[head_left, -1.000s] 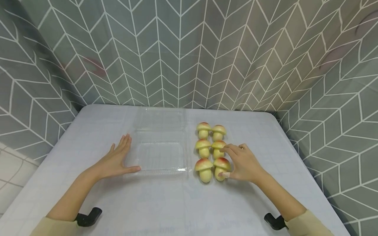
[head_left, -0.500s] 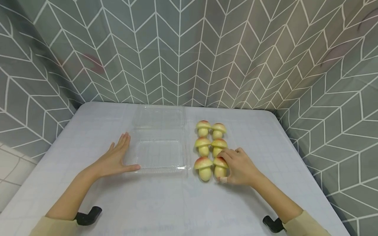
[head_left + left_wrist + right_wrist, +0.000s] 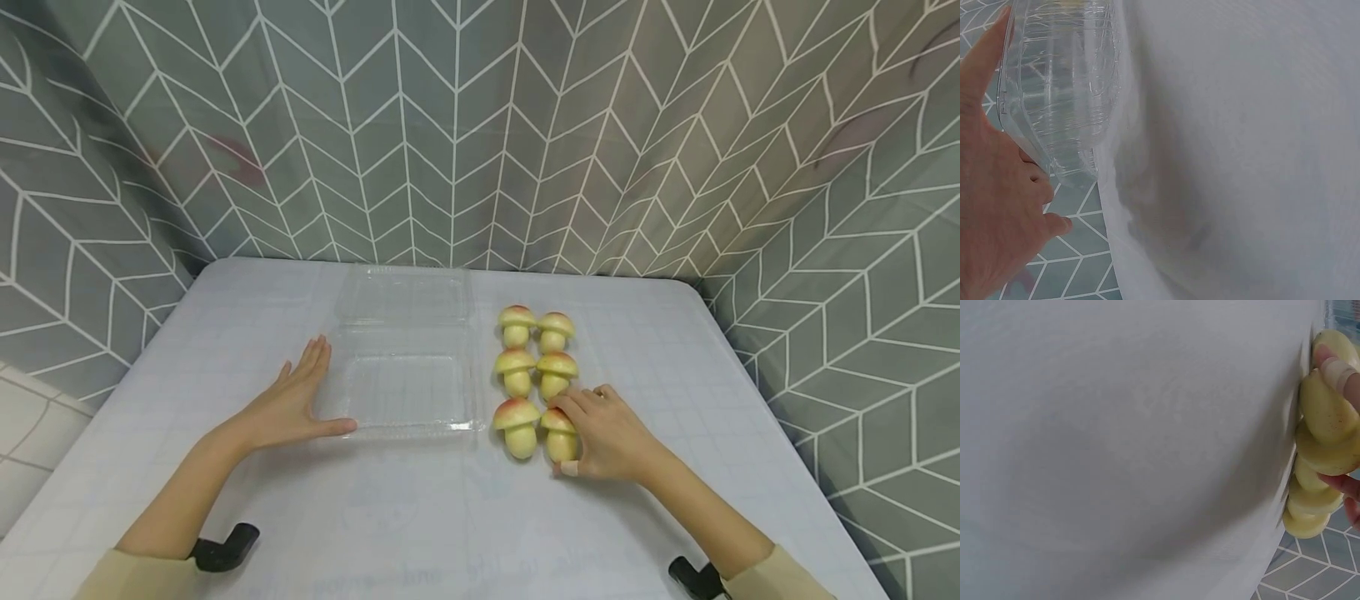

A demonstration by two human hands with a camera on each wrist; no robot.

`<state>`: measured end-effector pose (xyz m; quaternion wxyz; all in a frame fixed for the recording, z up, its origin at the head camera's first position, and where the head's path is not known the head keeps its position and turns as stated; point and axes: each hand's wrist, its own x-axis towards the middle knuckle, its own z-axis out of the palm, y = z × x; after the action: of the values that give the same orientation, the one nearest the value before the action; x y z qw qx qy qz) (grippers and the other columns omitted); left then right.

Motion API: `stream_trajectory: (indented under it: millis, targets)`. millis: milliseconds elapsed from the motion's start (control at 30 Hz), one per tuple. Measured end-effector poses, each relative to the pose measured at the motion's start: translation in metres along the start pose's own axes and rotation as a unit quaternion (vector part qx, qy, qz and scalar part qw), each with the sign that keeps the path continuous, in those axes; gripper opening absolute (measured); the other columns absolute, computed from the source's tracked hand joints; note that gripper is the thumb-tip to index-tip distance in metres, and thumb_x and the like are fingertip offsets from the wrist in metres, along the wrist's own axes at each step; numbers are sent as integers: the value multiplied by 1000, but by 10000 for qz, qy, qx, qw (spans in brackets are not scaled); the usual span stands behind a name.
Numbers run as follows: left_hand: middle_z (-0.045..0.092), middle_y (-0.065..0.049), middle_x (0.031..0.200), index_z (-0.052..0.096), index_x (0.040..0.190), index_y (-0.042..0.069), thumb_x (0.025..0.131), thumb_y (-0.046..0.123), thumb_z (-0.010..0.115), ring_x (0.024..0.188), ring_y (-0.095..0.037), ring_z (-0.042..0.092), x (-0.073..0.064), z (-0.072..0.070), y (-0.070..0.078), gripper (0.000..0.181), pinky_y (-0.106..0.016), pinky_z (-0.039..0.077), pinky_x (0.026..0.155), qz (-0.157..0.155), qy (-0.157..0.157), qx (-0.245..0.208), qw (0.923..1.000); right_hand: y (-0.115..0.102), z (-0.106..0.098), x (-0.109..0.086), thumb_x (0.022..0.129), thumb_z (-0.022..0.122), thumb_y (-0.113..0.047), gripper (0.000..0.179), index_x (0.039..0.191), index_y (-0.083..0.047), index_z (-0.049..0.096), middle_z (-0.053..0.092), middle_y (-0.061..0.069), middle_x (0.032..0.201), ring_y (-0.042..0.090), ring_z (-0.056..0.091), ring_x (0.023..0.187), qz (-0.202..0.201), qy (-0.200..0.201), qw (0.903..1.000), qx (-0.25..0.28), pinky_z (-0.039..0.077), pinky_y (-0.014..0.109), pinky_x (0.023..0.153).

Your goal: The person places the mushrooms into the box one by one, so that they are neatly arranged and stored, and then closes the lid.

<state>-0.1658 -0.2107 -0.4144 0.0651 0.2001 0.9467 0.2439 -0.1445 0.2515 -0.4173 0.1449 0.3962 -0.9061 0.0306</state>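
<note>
My right hand (image 3: 611,435) pinches the near right mushroom (image 3: 561,445), a pale yellow piece with a red-tinged cap. Its bandaged thumb (image 3: 1337,374) lies at the stem end, and the fingers are at the cap. The other mushrooms stand in two columns with it: one beside it on the left (image 3: 519,433), a middle pair (image 3: 517,375) and a far pair (image 3: 553,335). My left hand (image 3: 288,407) is spread at the left side of a clear plastic clamshell box (image 3: 408,432), fingers straight along its side, thumb at the near left corner.
The box's lid (image 3: 408,298) lies folded back toward the far table edge. A white cloth covers the table (image 3: 420,517). Behind and beside it hangs a grey curtain (image 3: 480,150) with white zigzag lines. Black wrist mounts (image 3: 227,550) sit under the forearms.
My right hand has come down and toward me and closed on the near right mushroom, which has shifted slightly nearer. My left hand stays at the box.
</note>
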Motion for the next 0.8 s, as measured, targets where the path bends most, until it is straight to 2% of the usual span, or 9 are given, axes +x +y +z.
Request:
stream_trajectory:
  millis: [167, 400, 533, 800]
  targets:
    - [-7, -29, 156, -1, 147, -14, 75, 56, 75, 144, -40, -6, -1, 0, 1, 125, -64, 5, 111, -1, -20, -87, 10000, -1, -3, 0, 62, 79, -58, 76, 116, -11, 55, 57, 0, 106, 19, 58, 92, -84, -172, 9998, -99, 42, 38, 78]
    - [-8, -29, 156, -1, 147, -13, 75, 57, 74, 144, -41, -5, -1, -2, 4, 126, -62, 6, 112, 21, -36, -72, 10000, 1, -16, 2, 64, 78, -53, 75, 120, -9, 54, 60, 6, 111, 22, 58, 104, 259, -419, 9986, -182, 42, 41, 84]
    - [-7, -30, 155, -1, 147, -14, 74, 57, 75, 144, -42, -5, -1, -2, 4, 127, -62, 5, 112, 35, -16, -27, 10000, 6, -26, 7, 65, 78, -52, 75, 121, -8, 54, 60, 5, 110, 21, 57, 101, 294, -239, 9990, -243, 42, 42, 83]
    - [-7, -31, 155, -1, 147, -14, 73, 57, 76, 144, -42, -6, -2, 0, 3, 128, -63, 5, 111, 44, 0, -68, 10000, 11, -39, 25, 64, 78, -50, 79, 124, -6, 53, 59, 8, 114, 22, 56, 103, -79, 299, 9992, -246, 42, 41, 81]
